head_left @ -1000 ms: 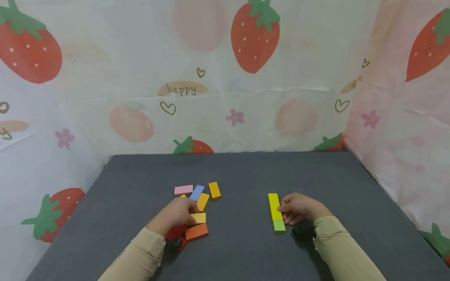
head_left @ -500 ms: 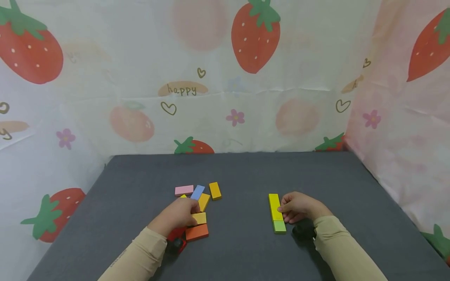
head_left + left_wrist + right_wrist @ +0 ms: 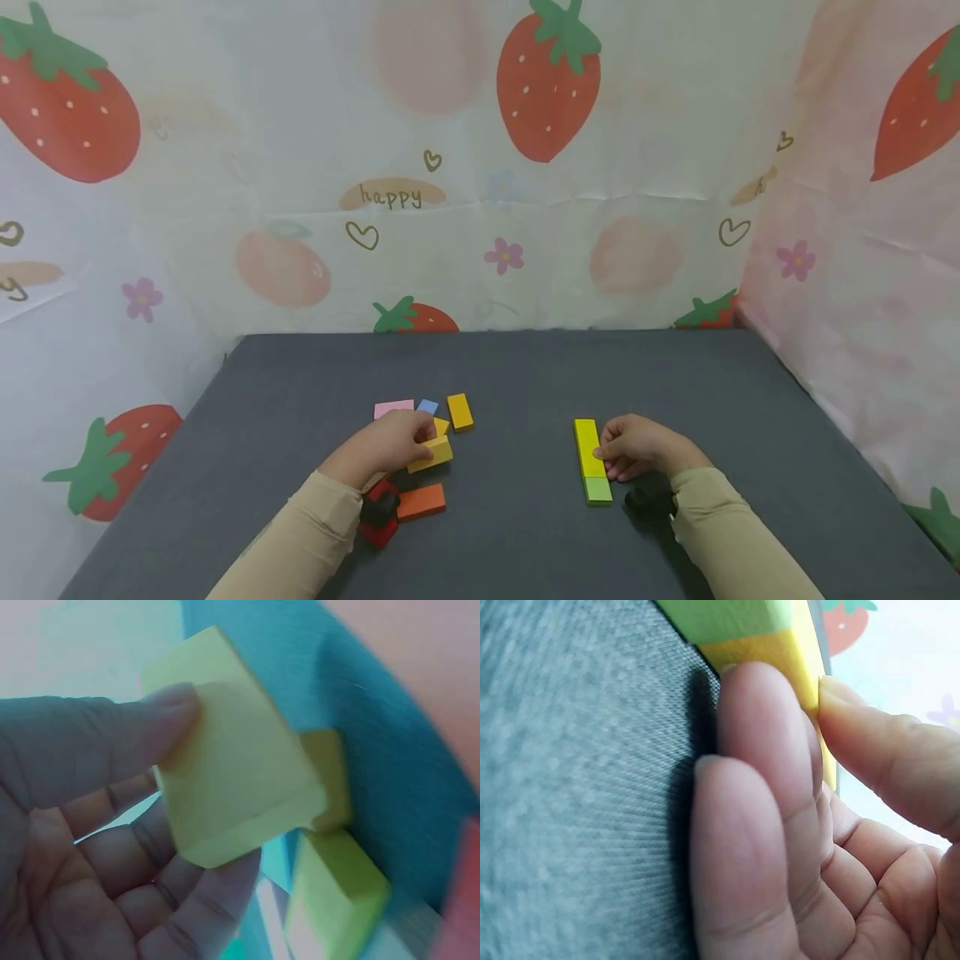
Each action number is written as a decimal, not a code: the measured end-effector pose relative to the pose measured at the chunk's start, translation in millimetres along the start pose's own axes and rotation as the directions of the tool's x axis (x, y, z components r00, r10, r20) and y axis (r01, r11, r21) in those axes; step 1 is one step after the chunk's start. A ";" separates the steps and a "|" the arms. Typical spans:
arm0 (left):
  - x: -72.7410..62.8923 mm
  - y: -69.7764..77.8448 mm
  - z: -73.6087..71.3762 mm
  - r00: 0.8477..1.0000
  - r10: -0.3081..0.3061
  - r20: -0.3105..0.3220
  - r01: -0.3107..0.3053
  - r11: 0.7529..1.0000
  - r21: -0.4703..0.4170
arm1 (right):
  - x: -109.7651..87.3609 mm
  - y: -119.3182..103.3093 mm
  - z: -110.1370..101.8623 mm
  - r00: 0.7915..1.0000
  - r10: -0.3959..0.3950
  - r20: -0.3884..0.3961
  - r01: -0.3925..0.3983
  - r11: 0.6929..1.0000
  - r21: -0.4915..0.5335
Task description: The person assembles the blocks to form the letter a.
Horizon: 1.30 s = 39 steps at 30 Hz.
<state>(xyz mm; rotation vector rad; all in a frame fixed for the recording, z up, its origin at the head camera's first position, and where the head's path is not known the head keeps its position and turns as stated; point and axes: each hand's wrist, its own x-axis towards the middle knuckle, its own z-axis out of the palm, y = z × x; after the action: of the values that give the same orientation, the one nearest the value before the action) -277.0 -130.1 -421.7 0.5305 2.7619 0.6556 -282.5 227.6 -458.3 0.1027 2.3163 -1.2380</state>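
In the head view my left hand pinches a pale yellow block by its end, tilted and raised over the cluster at left. The left wrist view shows the thumb flat on the block's broad face, with fingers behind it. My right hand is at a straight row made of a bright yellow block and a light green block at its near end. Its thumb is on the yellow block's upper edge while curled fingertips lie against its side.
Around the left hand lie an orange block, red blocks, a pink block, a blue block and a golden yellow block. The dark grey table ends at a strawberry-print cloth.
My left hand has lifted the pale yellow block off its place beside the orange block, moving it slightly up and to the right. My right hand stays at the row.
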 end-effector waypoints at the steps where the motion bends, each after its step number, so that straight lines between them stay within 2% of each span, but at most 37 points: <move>1: 2.5 2.6 -1.4 1.000 0.017 -0.013 -0.017 1.000 -0.003 | 0.0 0.4 0.1 1.000 -0.001 0.000 0.001 1.000 0.000; 4: 11.4 12.2 -5.2 0.998 0.053 -0.041 -0.054 0.999 -0.011 | 0.2 1.3 -0.4 1.000 -0.003 0.001 0.003 1.000 0.005; 12: 41.9 44.4 -7.7 0.995 0.091 -0.047 -0.094 0.993 -0.074 | 2.4 1.5 -4.9 1.000 -0.004 0.013 0.004 1.000 0.011; 16: 59.4 55.4 -1.6 0.990 0.131 -0.048 -0.135 0.984 -0.118 | 2.3 1.1 -6.2 1.000 -0.004 0.020 0.004 1.000 0.019; 22: 85.3 69.1 15.9 0.991 0.132 -0.036 -0.137 0.969 -0.207 | 2.0 2.6 -6.8 1.000 0.005 0.017 -0.005 1.000 0.015; 31: 112.5 79.7 38.5 0.993 0.112 0.024 -0.104 0.972 -0.211 | 3.6 3.7 -3.6 1.000 0.007 0.012 -0.007 1.000 0.014; 39: 119.7 82.8 45.9 0.985 0.116 0.126 -0.086 0.971 -0.222 | 5.0 4.2 -3.3 1.000 0.021 0.017 -0.021 1.000 0.013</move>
<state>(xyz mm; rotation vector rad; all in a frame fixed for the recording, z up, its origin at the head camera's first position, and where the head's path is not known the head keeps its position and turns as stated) -346.2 4.5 -441.2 0.6454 2.5089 0.8947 -286.9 231.8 -462.2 0.1208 2.2871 -1.2393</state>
